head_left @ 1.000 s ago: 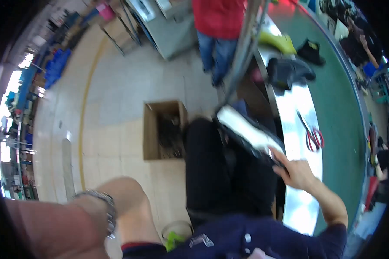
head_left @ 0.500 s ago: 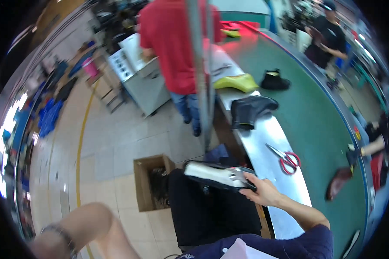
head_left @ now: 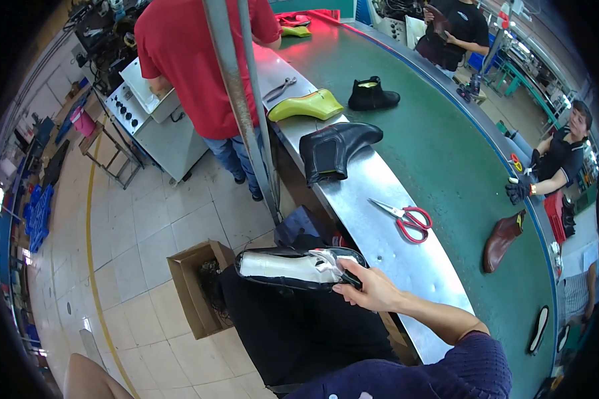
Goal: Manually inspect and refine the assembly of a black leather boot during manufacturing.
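Note:
My right hand [head_left: 368, 286] is closed on one end of a black boot [head_left: 283, 287], which lies on its side or back across my thighs. Its pale, whitish underside faces up. Close to my fingers is a shiny, silvery patch on that underside; I cannot make out what it is. Of my left arm only a bare part [head_left: 90, 380] shows at the lower left edge, and the hand is out of the picture. On the metal ledge to my right lie scissors [head_left: 406, 221] with red handles. Farther along the ledge stands a black ankle boot [head_left: 339, 149].
Beyond are a yellow shoe last [head_left: 306, 106] and pincers [head_left: 281, 88]. The green belt [head_left: 439, 173] carries another black boot [head_left: 373, 94] and a brown boot [head_left: 502, 243]. An open carton [head_left: 180, 276] stands left of my knees. A metal post [head_left: 236, 86] rises ahead, beside a person in red [head_left: 193, 66].
My view has swung right, so the surroundings sit farther left. My left arm has dropped mostly out of the picture. A co-worker's gloved hand has come away from the brown boot.

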Demonstrator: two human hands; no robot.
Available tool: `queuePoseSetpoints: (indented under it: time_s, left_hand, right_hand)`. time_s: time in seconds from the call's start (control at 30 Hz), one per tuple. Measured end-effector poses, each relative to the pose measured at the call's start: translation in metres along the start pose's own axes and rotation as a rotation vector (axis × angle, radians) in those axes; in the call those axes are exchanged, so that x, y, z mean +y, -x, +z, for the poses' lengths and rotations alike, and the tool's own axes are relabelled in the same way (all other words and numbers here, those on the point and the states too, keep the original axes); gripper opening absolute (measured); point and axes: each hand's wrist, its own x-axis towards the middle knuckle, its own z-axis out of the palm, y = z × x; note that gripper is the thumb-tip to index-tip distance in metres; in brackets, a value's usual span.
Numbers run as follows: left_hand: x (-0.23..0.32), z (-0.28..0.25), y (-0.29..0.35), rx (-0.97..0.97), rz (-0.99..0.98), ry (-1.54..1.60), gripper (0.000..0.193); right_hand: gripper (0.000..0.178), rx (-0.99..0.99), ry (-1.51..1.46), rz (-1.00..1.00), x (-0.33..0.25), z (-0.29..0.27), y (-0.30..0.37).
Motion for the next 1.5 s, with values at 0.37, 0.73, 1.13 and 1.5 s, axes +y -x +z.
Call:
queuePoseSetpoints:
  time_s: [0.37,0.73,1.13,1.5]
  left_hand:
    - [0.008,0.052,0.013,-0.264,-0.491,0.098,0.060]
    - [0.019,0.222,0.076,-0.546,-0.784,0.323,0.069]
    - [-0.043,0.277,0.120,-1.078,-0.949,0.575,0.041]
    - [-0.033,0.295,0.132,-0.795,-0.964,0.105,0.036]
  right_hand:
    - [0.055,0.179,-0.353,0.061,0.010,0.004,-0.004]
    - [0.063,0.304,-0.275,0.111,-0.011,-0.032,-0.012]
    - [0.062,0.188,0.268,0.185,-0.009,-0.004,-0.011]
    - [0.064,-0.118,-0.491,0.260,-0.016,-0.043,-0.040]
